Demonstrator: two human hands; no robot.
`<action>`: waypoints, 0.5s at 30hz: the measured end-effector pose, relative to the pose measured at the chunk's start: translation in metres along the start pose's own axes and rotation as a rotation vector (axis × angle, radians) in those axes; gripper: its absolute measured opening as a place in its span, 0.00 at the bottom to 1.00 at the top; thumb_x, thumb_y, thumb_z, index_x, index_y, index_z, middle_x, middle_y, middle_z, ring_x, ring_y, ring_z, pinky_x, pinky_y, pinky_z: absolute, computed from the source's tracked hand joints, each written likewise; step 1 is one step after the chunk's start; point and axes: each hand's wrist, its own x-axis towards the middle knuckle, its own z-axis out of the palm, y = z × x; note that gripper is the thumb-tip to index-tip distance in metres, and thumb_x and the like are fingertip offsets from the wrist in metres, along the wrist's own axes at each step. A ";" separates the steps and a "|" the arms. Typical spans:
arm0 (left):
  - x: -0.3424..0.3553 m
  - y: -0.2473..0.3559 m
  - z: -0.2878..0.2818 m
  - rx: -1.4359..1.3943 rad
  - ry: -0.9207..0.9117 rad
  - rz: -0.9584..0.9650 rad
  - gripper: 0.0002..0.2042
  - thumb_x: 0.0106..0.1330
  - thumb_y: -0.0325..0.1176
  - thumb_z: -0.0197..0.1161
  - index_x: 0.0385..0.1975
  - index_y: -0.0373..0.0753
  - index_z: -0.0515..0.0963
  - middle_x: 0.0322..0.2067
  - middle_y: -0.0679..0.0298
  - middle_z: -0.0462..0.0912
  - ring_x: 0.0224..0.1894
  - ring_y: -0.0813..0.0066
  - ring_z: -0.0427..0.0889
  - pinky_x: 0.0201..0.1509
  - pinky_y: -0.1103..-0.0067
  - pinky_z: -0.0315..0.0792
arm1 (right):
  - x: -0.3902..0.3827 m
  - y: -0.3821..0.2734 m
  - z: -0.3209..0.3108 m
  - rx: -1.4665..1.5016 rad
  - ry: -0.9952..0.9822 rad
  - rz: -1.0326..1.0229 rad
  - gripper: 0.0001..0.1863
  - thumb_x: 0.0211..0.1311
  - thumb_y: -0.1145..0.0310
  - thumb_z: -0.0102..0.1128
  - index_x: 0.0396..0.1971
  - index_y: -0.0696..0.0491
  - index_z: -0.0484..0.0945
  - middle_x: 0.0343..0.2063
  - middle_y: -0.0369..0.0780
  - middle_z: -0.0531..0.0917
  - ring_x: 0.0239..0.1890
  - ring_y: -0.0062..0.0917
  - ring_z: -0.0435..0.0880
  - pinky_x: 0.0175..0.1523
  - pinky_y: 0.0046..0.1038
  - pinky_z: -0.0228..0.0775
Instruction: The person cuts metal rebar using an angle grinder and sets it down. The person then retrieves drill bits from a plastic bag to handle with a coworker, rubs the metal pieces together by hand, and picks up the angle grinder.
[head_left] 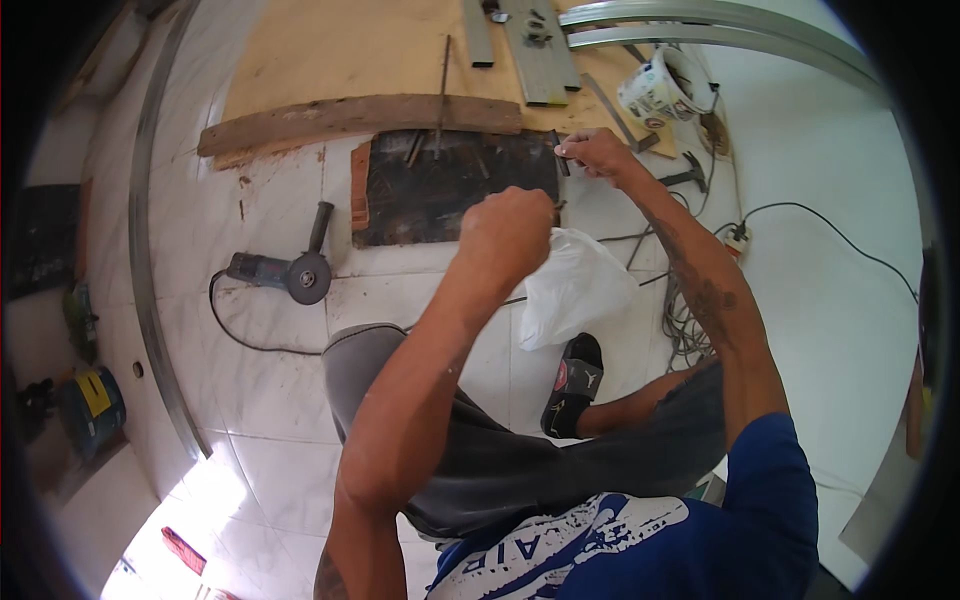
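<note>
a dark rod [565, 168] is being pinched by the right hand [597, 153], apart from the left hand [507, 228], which is clenching on what i cannot tell beside a white plastic bag [575, 290], the rod slanting beside a black board [415, 205].

hands: left [507, 232] curled, right [598, 155] pinching dark rod [562, 158] | black panel [412, 205] nearby | angle grinder [292, 272] on tiles [270, 390]
</note>
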 end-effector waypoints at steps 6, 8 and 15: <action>0.000 0.002 0.008 0.075 -0.134 -0.014 0.09 0.54 0.32 0.66 0.28 0.32 0.82 0.31 0.44 0.83 0.38 0.46 0.83 0.42 0.60 0.77 | -0.023 -0.012 -0.005 0.040 0.085 0.073 0.10 0.51 0.68 0.71 0.27 0.57 0.79 0.19 0.33 0.74 0.19 0.13 0.67 0.19 0.17 0.51; -0.004 0.001 0.011 0.076 -0.160 0.012 0.09 0.54 0.32 0.66 0.28 0.32 0.83 0.31 0.45 0.83 0.39 0.46 0.84 0.42 0.60 0.77 | -0.022 -0.009 -0.006 0.082 0.025 0.103 0.09 0.53 0.68 0.71 0.28 0.56 0.79 0.20 0.31 0.73 0.20 0.12 0.66 0.19 0.16 0.51; -0.011 -0.009 0.008 0.091 -0.152 0.021 0.10 0.54 0.33 0.67 0.28 0.32 0.83 0.30 0.46 0.84 0.37 0.46 0.84 0.42 0.61 0.77 | -0.034 -0.025 -0.001 0.190 -0.032 0.241 0.06 0.54 0.72 0.69 0.25 0.54 0.80 0.21 0.30 0.73 0.21 0.13 0.67 0.19 0.15 0.51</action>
